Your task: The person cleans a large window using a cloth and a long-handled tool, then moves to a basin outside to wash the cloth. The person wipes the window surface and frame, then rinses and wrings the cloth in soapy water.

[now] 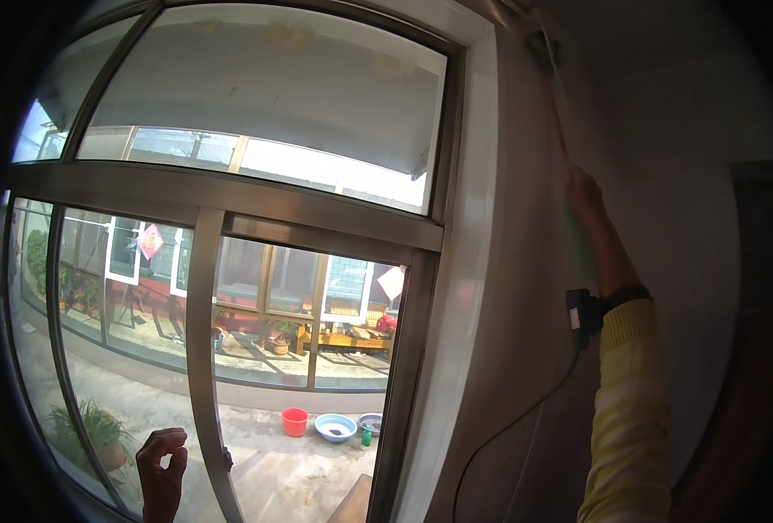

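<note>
My right hand is raised high at the right, gripping a thin reddish handle of a long tool. Its dark head is up by the wall, near the window's top corner; dimness and blur hide its exact kind and whether it touches. At the lower left, my left hand is held up in front of the window glass, fingers loosely curled. A small gap shows between its thumb and fingers, and I see nothing in it. The metal-framed window spans the left and middle.
A black device sits at my right wrist, and its cable hangs down along the wall. Through the window I see a red bucket, a light blue basin, a green bottle and a potted plant. A window latch projects from the upright frame.
</note>
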`<state>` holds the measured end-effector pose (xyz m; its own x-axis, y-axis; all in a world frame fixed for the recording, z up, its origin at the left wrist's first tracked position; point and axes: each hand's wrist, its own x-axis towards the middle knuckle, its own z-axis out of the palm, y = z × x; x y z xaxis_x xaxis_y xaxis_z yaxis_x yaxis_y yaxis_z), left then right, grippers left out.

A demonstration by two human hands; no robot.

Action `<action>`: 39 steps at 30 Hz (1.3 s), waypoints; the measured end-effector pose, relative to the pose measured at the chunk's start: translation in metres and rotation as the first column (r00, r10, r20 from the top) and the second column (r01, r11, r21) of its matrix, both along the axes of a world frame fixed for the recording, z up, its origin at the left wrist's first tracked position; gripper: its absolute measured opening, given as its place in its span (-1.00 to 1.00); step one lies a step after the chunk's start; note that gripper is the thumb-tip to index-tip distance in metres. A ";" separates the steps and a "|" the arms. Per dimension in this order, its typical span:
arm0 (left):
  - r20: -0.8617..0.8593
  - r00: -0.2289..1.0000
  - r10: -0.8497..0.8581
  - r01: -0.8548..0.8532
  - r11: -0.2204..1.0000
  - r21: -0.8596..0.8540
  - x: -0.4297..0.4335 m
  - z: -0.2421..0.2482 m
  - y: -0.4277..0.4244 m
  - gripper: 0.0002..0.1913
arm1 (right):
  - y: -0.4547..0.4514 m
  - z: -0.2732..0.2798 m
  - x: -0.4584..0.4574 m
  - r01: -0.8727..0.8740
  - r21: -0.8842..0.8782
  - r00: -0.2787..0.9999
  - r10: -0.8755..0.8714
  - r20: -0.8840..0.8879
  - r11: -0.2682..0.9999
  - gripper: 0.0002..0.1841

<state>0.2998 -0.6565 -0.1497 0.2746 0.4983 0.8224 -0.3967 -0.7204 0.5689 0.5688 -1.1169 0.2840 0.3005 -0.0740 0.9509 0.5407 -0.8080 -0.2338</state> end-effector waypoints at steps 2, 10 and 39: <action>-0.031 1.000 0.000 0.000 1.000 -0.022 -0.001 -0.005 0.000 -0.87 | -0.003 -0.010 0.008 0.020 -0.004 0.999 -0.020 -0.029 1.000 -0.52; -0.072 0.997 -0.028 0.030 0.999 0.024 0.010 -0.025 0.013 -0.86 | -0.036 -0.138 -0.011 -0.082 0.067 0.982 0.092 -0.164 0.994 -0.51; -0.107 0.988 -0.107 0.106 0.994 -0.014 0.042 -0.011 -0.003 -0.85 | -0.015 -0.078 0.030 0.066 -0.006 0.998 -0.066 0.000 0.998 -0.52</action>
<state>0.3416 -0.6592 -0.1608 0.4135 0.4679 0.7811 -0.4071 -0.6723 0.6183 0.5992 -1.1320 0.2055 0.2952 -0.0875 0.9514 0.4864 -0.8433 -0.2285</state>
